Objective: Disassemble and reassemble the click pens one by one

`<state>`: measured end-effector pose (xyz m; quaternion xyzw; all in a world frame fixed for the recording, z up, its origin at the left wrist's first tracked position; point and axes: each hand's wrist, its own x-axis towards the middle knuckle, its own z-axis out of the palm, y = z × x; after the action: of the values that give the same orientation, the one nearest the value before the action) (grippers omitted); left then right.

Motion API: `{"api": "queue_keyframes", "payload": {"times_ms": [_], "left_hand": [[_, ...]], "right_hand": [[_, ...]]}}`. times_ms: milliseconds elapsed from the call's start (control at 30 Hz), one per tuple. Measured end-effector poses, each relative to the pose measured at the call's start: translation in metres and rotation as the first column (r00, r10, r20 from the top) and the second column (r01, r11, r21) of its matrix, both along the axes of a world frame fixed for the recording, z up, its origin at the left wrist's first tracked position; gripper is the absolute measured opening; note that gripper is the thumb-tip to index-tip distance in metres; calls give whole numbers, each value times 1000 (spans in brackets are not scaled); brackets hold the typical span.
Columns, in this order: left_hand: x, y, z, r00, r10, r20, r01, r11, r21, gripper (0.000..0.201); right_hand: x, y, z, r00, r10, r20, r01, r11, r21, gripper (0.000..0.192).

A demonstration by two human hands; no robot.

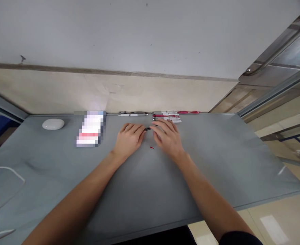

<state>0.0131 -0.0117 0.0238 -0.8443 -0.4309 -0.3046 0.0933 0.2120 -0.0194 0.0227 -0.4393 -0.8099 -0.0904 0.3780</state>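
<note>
My left hand (129,137) is curled closed around one end of a short dark pen (147,128), most of which is hidden. At its other end, my right hand (169,137) has thumb and fingers bent about the pen. A small red piece (152,147) lies on the grey table between my wrists. Just beyond my right fingers are several white and red pens (174,119), partly covered by that hand. Beyond the left hand, a white pen (131,115) and a dark pen (133,112) lie along the back edge.
A phone (90,129) with a blurred bright screen lies left of my hands, and a white rounded case (53,124) is farther left. White cable (9,167) loops over the table's left side. The wall (114,92) closes off the table's back edge. Another red pen (188,112) rests against it.
</note>
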Motion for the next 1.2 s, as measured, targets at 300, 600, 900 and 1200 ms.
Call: {"api": "queue_keyframes", "payload": {"times_ms": [300,600,900,1200], "left_hand": [[1,-4,3,1000,-18,1,18,998,-59,30],[0,-5,-9,976,192,-105,-207,965,-159,50],[-1,-2,-17,959,214,-184,-259,927,-270,51],[-1,-2,-17,962,209,-174,-250,932,-262,50]], "right_hand": [[0,4,5,990,9,138,-4,999,-37,30],[35,24,-5,968,-76,239,81,997,-12,22],[51,40,-15,947,-160,279,184,981,-61,23],[46,48,-9,943,-158,294,193,977,-94,26]]}}
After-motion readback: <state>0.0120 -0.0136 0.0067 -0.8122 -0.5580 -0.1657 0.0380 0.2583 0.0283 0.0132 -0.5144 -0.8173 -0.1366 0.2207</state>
